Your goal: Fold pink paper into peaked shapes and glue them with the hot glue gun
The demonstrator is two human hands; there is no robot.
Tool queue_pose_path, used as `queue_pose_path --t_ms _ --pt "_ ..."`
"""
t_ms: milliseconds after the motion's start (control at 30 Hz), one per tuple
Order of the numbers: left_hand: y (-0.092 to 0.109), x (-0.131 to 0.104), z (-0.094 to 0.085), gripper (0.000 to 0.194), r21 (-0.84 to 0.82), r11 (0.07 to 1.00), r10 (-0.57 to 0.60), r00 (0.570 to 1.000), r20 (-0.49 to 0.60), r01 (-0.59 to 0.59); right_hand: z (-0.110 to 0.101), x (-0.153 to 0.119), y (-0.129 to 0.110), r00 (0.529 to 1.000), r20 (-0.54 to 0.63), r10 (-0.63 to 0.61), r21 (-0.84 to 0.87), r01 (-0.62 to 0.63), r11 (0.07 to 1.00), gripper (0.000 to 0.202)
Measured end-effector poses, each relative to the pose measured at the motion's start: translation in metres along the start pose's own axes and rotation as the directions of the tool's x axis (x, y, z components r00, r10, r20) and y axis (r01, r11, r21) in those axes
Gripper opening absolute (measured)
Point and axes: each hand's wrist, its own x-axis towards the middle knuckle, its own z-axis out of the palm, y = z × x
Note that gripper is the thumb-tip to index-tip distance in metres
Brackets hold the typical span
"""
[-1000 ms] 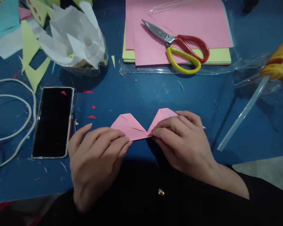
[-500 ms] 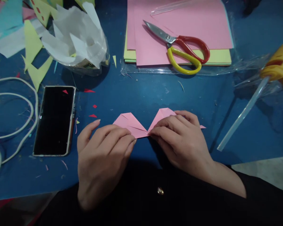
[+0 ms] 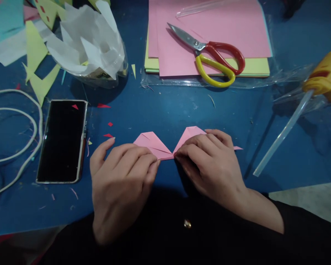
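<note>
With left hand [image 3: 124, 176] and right hand [image 3: 209, 162], pinching folded pink paper [image 3: 153, 142] between them by its near edge, probably to hold it steady. Beyond the right hand, perhaps for easy reach: scissors [image 3: 199, 45]. Hidden under both hands: the paper's outer parts. Cut off, farther right: yellow tool [image 3: 327, 75].

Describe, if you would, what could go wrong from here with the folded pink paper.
The left hand and right hand both grip the folded pink paper along its near edge, so uneven pressure might skew or crease it, particularly at the notch between its two peaks. The translucent glue stick projects from the yellow glue gun and ends near the right hand, so a sideways swing might knock it.
</note>
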Motion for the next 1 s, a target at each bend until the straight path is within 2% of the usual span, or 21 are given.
queue_pose_path --t_ms 233,300,400,500,633,700,767,833,900,1000 --pt "-0.002 -0.002 0.0 0.015 0.04 0.999 0.01 0.999 -0.039 -0.009 0.002 0.001 0.0 1.0 -0.022 0.007 -0.038 -0.007 0.999 0.013" --pt "-0.002 -0.005 0.0 0.015 0.045 0.992 0.119 0.991 -0.054 -0.116 0.002 0.001 0.0 1.0 -0.026 0.001 -0.046 -0.002 0.999 0.014" --pt "0.0 -0.009 0.0 0.014 0.075 0.95 0.305 0.952 -0.018 -0.303 0.002 0.0 0.001 0.999 -0.034 -0.001 -0.048 0.0 0.999 0.013" --pt "0.003 -0.01 0.001 0.021 0.122 0.925 0.358 0.933 0.046 -0.361 0.005 0.0 0.001 0.999 -0.051 0.001 -0.051 -0.004 0.999 0.013" --pt "0.006 -0.01 0.001 0.031 0.177 0.888 0.42 0.906 0.06 -0.424 0.003 -0.001 0.002 0.996 -0.085 -0.001 -0.049 -0.003 0.999 0.011" --pt "0.007 -0.011 0.001 0.035 0.199 0.872 0.445 0.893 0.062 -0.448 -0.004 -0.003 0.002 0.987 -0.162 0.012 -0.027 -0.016 1.0 0.007" --pt "0.007 -0.012 0.001 0.038 0.208 0.864 0.456 0.888 0.058 -0.458 -0.015 -0.01 0.004 0.952 -0.305 0.033 -0.028 -0.044 0.999 0.004" --pt "0.007 -0.012 0.001 0.039 0.206 0.863 0.462 0.886 0.048 -0.461 -0.027 -0.021 0.007 0.923 -0.384 0.026 -0.073 -0.059 0.996 0.009" --pt "0.007 -0.011 0.001 0.038 0.192 0.862 0.469 0.882 0.048 -0.469 -0.035 -0.033 0.011 0.945 -0.324 -0.038 -0.14 -0.008 0.99 0.015" --pt "0.007 -0.008 0.003 0.039 0.168 0.856 0.489 0.871 0.046 -0.489 -0.037 -0.047 0.014 0.976 -0.124 -0.178 -0.179 0.154 0.972 0.024"
